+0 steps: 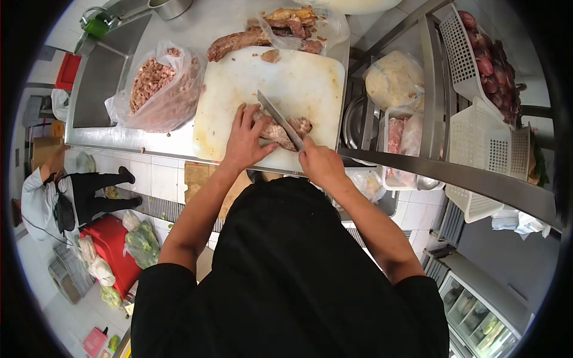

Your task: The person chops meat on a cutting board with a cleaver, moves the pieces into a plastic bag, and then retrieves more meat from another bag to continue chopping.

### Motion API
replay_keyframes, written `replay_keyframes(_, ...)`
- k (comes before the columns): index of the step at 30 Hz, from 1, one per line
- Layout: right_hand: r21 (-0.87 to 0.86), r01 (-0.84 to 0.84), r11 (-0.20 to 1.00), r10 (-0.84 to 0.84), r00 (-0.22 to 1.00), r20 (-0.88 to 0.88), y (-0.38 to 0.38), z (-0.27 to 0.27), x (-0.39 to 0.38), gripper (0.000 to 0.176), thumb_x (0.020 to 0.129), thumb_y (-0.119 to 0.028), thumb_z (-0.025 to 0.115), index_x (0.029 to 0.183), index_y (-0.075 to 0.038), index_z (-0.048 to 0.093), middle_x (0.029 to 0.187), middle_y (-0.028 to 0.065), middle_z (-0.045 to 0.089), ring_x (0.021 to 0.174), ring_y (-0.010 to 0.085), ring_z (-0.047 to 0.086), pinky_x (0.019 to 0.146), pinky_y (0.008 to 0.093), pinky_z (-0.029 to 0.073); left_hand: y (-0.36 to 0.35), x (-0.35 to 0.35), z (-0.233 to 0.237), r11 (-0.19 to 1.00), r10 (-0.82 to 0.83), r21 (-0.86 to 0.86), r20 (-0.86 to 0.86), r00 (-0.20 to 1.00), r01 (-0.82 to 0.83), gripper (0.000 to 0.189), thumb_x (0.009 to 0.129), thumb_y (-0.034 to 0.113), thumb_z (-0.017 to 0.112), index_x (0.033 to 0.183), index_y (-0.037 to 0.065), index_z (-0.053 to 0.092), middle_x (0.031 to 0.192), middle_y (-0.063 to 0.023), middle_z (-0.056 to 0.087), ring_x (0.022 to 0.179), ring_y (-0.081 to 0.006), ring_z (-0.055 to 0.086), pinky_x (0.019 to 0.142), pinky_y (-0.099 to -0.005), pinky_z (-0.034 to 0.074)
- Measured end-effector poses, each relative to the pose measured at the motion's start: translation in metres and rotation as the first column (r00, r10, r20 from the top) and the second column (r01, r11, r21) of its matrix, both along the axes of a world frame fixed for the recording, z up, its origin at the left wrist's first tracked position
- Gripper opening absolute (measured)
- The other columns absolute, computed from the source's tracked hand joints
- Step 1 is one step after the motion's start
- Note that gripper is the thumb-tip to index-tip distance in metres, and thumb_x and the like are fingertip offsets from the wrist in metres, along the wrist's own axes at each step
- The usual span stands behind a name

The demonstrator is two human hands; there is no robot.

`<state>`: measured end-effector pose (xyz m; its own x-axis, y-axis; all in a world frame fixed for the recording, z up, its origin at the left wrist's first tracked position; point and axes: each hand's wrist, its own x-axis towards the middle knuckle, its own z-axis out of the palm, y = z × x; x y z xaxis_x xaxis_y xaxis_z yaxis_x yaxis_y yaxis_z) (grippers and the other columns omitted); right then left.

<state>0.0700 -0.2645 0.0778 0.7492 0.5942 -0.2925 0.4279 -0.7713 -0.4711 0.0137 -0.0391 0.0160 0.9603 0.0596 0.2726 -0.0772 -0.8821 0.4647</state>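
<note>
Steel desk [149,140] w/ white board [298,77]: L hand [246,141] spread on meat [302,126], R hand [322,164] closed round knife [280,119], prob. mid-cut, next stroke needing L fingertips kept clear

Steel counter [185,28] holds board [230,80], meat bag [164,89], pot [171,7].

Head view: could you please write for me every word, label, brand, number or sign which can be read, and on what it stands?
No text can be read anywhere in this view.
Knife: no mark can be made out.
Bag of chopped meat: no label can be read.
Fridge: any labels inside are too small and blurred to read.
</note>
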Motion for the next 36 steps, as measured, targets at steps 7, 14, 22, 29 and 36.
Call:
replay_keyframes(7, 0.035, 0.116, 0.993, -0.118, 0.992, 0.037, -0.017, 0.044, 0.014, 0.029, 0.100, -0.028, 0.057, 0.111, -0.001, 0.057, 0.081, 0.0250, 0.071, 0.078, 0.0477, 0.069, 0.072, 0.0581, 0.053, -0.016, 0.003, -0.003, 0.996, 0.066, 0.055, 0.050, 0.997, -0.069, 0.059, 0.074, 0.040, 0.085, 0.121, 0.011, 0.064, 0.143, -0.0158, 0.046, 0.143, -0.0474, 0.033, 0.116, -0.0698, 0.024)
replay_keyframes(14, -0.107, 0.044, 0.993, -0.058, 0.990, -0.130, -0.053, 0.085, -0.003, 0.025, 0.102, -0.026, 0.054, 0.105, -0.001, 0.056, 0.076, 0.0294, 0.068, 0.078, 0.0510, 0.067, 0.074, 0.0605, 0.052, -0.023, 0.015, 0.003, 0.998, -0.065, 0.003, 0.061, 0.996, 0.065, 0.042, 0.078, 0.037, 0.075, 0.110, 0.012, 0.066, 0.125, -0.0120, 0.053, 0.130, -0.0356, 0.045, 0.117, -0.0659, 0.022)
replay_keyframes(22, -0.165, -0.047, 0.985, 0.027, 0.992, -0.125, -0.018, 0.061, 0.013, 0.024, 0.099, -0.021, 0.055, 0.107, 0.001, 0.058, 0.082, 0.0299, 0.070, 0.084, 0.0483, 0.070, 0.079, 0.0581, 0.054, -0.025, 0.017, -0.011, 0.998, -0.018, -0.060, 0.000, 1.000, 0.018, 0.042, 0.076, 0.039, 0.074, 0.108, 0.014, 0.066, 0.118, -0.0082, 0.058, 0.123, -0.0312, 0.050, 0.105, -0.0601, 0.029)
replay_keyframes(29, -0.146, -0.085, 0.986, 0.078, 0.996, -0.049, -0.017, 0.048, 0.017, 0.022, 0.099, -0.020, 0.056, 0.108, 0.001, 0.056, 0.078, 0.0270, 0.069, 0.076, 0.0473, 0.069, 0.070, 0.0588, 0.053, -0.024, 0.019, -0.013, 0.999, -0.018, -0.051, 0.010, 1.000, 0.018, 0.042, 0.076, 0.040, 0.074, 0.108, 0.015, 0.065, 0.117, -0.0079, 0.058, 0.124, -0.0310, 0.050, 0.105, -0.0594, 0.030)
replay_keyframes(36, -0.159, -0.028, 0.987, 0.011, 0.994, -0.109, -0.025, 0.012, 0.002, 0.021, 0.102, -0.020, 0.053, 0.106, 0.001, 0.054, 0.076, 0.0282, 0.069, 0.075, 0.0484, 0.069, 0.071, 0.0596, 0.053, -0.024, 0.019, -0.015, 0.996, -0.027, -0.088, -0.018, 0.999, 0.025, 0.042, 0.075, 0.038, 0.075, 0.109, 0.015, 0.065, 0.118, -0.0084, 0.058, 0.123, -0.0322, 0.049, 0.107, -0.0593, 0.029)
